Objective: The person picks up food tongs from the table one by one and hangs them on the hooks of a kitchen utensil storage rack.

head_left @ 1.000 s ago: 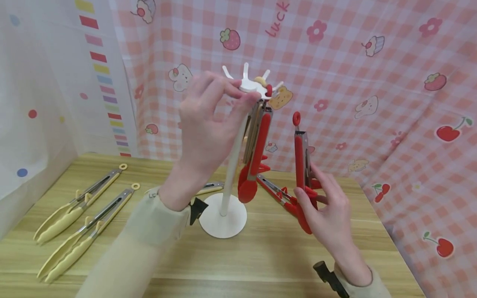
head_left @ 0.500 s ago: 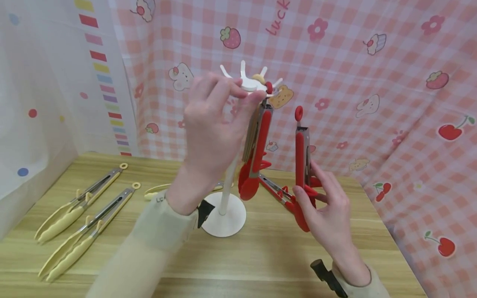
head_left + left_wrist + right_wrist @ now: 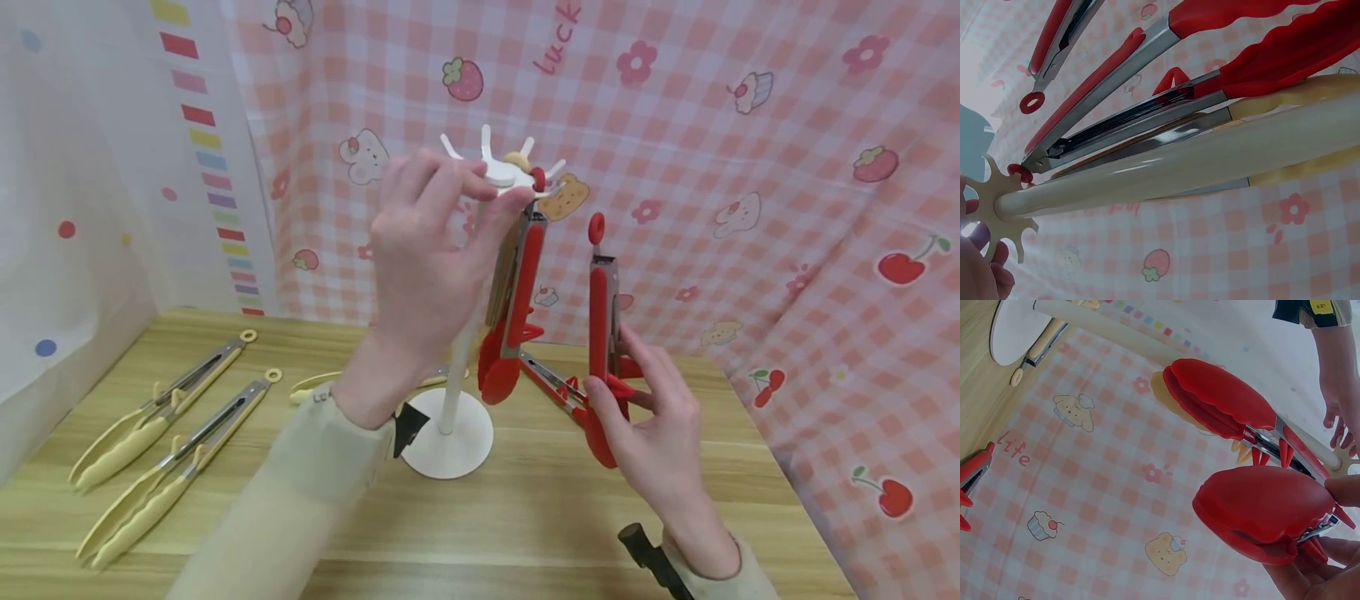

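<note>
My left hand (image 3: 431,242) pinches the edge of the white hooked top (image 3: 498,173) of an upright stand, thumb at the front. From its hooks hang red-tipped tongs (image 3: 521,292), with cream-coloured tongs (image 3: 1310,97) behind them, partly hidden by the pole (image 3: 1179,172). My right hand (image 3: 660,425) grips a second pair of red tongs (image 3: 600,325) by the lower part, thumb on the near side. These stand nearly upright, red ring (image 3: 596,227) at the top, to the right of the hanging pair and apart from the hooks. In the right wrist view their closed red heads (image 3: 1266,509) show near the fingers.
Two cream tongs (image 3: 172,467) lie at the left of the wooden table (image 3: 450,533). Another cream pair (image 3: 307,385) lies behind the stand's round base (image 3: 450,454), partly covered by the left arm. More red tongs (image 3: 551,383) lie behind the right hand. Checked cloth (image 3: 675,167) hangs behind.
The right hand and its tongs have shifted slightly left and up. The left hand has moved a little right along the hooked top, which has shifted slightly left.
</note>
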Available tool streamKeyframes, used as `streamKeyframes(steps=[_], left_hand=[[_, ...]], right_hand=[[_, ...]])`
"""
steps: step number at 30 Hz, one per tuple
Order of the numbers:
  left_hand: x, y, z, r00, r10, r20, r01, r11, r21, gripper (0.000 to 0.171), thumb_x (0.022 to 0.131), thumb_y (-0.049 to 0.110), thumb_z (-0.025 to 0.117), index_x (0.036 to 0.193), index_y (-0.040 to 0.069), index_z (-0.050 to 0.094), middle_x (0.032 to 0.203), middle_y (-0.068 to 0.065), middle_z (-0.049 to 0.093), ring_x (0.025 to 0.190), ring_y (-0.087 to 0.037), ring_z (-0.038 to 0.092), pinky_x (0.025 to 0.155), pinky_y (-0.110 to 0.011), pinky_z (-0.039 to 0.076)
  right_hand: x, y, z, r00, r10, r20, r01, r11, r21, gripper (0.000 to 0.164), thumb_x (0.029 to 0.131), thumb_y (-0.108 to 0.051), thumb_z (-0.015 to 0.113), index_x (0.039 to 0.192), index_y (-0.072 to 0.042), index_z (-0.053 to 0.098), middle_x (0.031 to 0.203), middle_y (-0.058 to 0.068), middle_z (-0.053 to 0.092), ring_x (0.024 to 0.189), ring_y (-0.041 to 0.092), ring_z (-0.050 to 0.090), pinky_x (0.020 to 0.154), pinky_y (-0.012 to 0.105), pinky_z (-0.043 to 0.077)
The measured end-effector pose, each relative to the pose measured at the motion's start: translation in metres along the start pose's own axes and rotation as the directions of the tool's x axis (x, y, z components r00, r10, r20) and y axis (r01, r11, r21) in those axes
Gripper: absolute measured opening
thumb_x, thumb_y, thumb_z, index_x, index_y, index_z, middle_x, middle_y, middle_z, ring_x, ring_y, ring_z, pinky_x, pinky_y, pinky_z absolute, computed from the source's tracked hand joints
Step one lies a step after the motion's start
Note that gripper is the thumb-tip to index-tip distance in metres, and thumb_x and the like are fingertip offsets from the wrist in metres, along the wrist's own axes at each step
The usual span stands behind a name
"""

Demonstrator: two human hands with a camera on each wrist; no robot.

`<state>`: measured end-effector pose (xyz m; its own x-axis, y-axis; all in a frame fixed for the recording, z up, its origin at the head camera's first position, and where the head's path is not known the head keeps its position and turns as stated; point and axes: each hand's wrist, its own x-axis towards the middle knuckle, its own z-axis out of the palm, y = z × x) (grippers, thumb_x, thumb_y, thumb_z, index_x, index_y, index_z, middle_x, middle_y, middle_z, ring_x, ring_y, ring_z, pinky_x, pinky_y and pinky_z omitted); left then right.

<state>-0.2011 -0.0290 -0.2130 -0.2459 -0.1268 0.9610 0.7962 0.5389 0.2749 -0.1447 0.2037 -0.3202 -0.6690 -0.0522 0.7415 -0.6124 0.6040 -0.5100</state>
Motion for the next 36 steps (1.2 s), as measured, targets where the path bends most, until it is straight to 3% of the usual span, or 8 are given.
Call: streamKeyframes(steps=[5,10,13,18,26,30,36], left_hand=[[0.002,-0.011,-0.005,0.999,0.045,0.005,-0.044,0.996,-0.08,0.021,0.093,0.019,0.081,0.094,-0.001,0.074,0.095,-0.016,0.073,0.103,-0.029,0.066,0.093,-0.031,0.051],[0.003,-0.024,-0.01,0.998,0.065,0.015,-0.062,0.983,-0.171,0.016,0.093,0.01,0.079,0.105,0.0,0.074,0.11,-0.018,0.076,0.112,-0.027,0.068,0.083,-0.023,0.046],[0.004,-0.03,-0.012,0.998,0.057,0.033,-0.05,0.98,-0.194,0.03,0.099,0.029,0.073,0.111,0.002,0.073,0.124,-0.019,0.074,0.123,-0.026,0.068,0.082,-0.023,0.045],[0.006,-0.037,-0.014,0.996,0.039,0.081,-0.021,0.977,-0.212,0.065,0.103,0.064,0.054,0.115,0.003,0.072,0.132,-0.018,0.072,0.122,-0.025,0.069,0.089,-0.025,0.049],[0.01,-0.046,-0.006,0.989,0.1,0.113,-0.063,0.955,-0.291,0.07,0.104,0.065,0.051,0.112,-0.001,0.072,0.127,-0.022,0.073,0.128,-0.031,0.064,0.091,-0.025,0.051],[0.013,-0.047,-0.004,0.986,0.127,0.11,-0.089,0.95,-0.299,0.07,0.105,0.064,0.049,0.107,-0.001,0.075,0.118,-0.02,0.076,0.121,-0.03,0.065,0.087,-0.023,0.05],[0.018,-0.049,-0.007,0.976,0.1,0.195,-0.038,0.954,-0.298,0.074,0.104,0.069,0.045,0.105,0.002,0.077,0.112,-0.016,0.079,0.114,-0.027,0.062,0.077,-0.019,0.043]], right_hand=[[0.0,-0.001,-0.001,1.0,-0.007,-0.007,0.007,1.0,0.015,0.068,0.086,0.008,0.078,0.149,-0.012,0.06,0.119,0.018,0.072,0.104,-0.006,0.061,0.08,0.005,0.054],[0.0,-0.005,-0.001,1.0,-0.01,-0.008,0.011,0.999,0.034,0.067,0.086,0.008,0.078,0.148,-0.012,0.061,0.12,0.016,0.072,0.104,-0.004,0.062,0.08,0.006,0.055],[0.0,-0.008,-0.001,1.0,-0.021,-0.01,0.021,0.999,0.038,0.067,0.086,0.008,0.078,0.148,-0.011,0.061,0.12,0.016,0.073,0.103,-0.004,0.063,0.08,0.006,0.055],[-0.001,-0.011,-0.001,1.0,-0.018,-0.013,0.019,0.999,0.048,0.068,0.086,0.009,0.078,0.148,-0.011,0.06,0.119,0.017,0.072,0.103,-0.003,0.063,0.081,0.007,0.056],[-0.001,-0.018,0.0,1.0,0.009,-0.007,-0.008,0.998,0.057,0.069,0.086,0.008,0.079,0.149,-0.014,0.06,0.122,0.016,0.072,0.103,-0.001,0.064,0.081,0.008,0.057],[0.0,-0.022,0.002,1.0,0.001,-0.012,0.0,0.997,0.077,0.069,0.086,0.008,0.079,0.149,-0.013,0.06,0.123,0.015,0.072,0.103,0.001,0.064,0.081,0.008,0.057],[0.001,-0.025,0.004,1.0,0.012,-0.004,-0.012,0.996,0.092,0.07,0.085,0.009,0.079,0.149,-0.012,0.06,0.124,0.015,0.071,0.105,0.001,0.064,0.081,0.01,0.058]])
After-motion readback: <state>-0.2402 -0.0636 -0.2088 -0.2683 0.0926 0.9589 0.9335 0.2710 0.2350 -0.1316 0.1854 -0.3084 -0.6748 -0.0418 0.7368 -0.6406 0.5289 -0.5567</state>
